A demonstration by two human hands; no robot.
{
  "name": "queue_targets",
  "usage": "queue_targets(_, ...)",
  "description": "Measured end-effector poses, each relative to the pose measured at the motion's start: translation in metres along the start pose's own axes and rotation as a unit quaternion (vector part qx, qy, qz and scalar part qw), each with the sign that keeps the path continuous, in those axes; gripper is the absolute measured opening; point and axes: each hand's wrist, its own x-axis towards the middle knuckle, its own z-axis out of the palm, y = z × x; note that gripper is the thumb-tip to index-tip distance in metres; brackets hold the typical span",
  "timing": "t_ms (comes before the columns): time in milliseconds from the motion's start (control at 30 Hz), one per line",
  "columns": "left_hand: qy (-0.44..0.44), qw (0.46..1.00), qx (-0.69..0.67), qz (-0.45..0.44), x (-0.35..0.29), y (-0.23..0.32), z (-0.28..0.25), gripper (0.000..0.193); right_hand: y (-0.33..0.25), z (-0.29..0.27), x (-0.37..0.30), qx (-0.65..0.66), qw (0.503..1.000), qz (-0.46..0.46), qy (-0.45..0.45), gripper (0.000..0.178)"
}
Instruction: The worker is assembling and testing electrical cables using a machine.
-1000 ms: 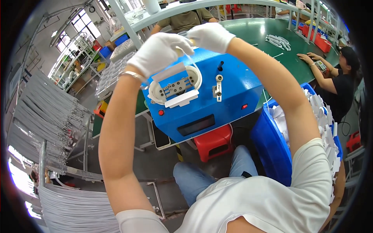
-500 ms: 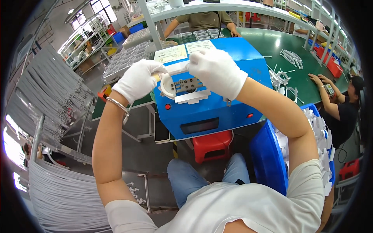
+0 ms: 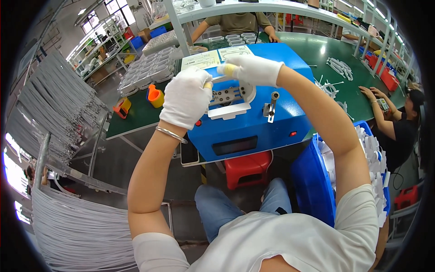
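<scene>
Both my hands wear white gloves with yellow at the fingertips, above a blue box-shaped machine [image 3: 272, 122]. My left hand [image 3: 186, 97] is closed beside the left end of the machine's metal fixture [image 3: 226, 95]. What its fingers hold, if anything, is hidden. My right hand [image 3: 256, 70] is over the back of the fixture, its fingers drawn together and pointing left; I cannot make out anything in them. A curved white piece [image 3: 248, 92] sits at the fixture's right end, and a white plate [image 3: 229, 111] along its front. Right of it stands a small metal clamp [image 3: 272, 108].
Orange tape dispensers [image 3: 155, 96] and clear trays [image 3: 152, 68] are at the left. White cables hang on a rack [image 3: 59, 109]. A blue bin [image 3: 312, 181] with white pieces stands at my right. Coiled white cables [image 3: 340, 68] lie on the green table [image 3: 312, 43]. Other people sit nearby.
My left hand has moved right and slightly down, uncovering an orange dispenser. My right hand has risen off the fixture's right side, revealing the clamp. The curved white piece now shows at the fixture's right end.
</scene>
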Motion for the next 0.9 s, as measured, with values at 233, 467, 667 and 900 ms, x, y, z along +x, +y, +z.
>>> queue_targets(233,-0.027,0.999,0.024,-0.036,-0.002,0.002,-0.001,0.012,-0.008,0.008,0.007,0.290,0.953,0.056,0.062,0.021)
queue_targets(467,0.032,0.995,0.075,-0.052,0.002,-0.002,0.009,0.024,-0.002,0.009,0.004,0.023,0.985,-0.133,0.105,0.009)
queue_targets(667,-0.090,0.976,-0.125,-0.157,0.000,-0.014,0.008,0.022,-0.016,0.013,-0.011,-0.259,0.905,-0.286,0.180,0.010)
queue_targets(900,-0.021,0.973,-0.204,-0.105,-0.006,-0.013,0.007,0.012,-0.020,0.001,0.003,0.154,0.988,0.000,0.001,0.013)
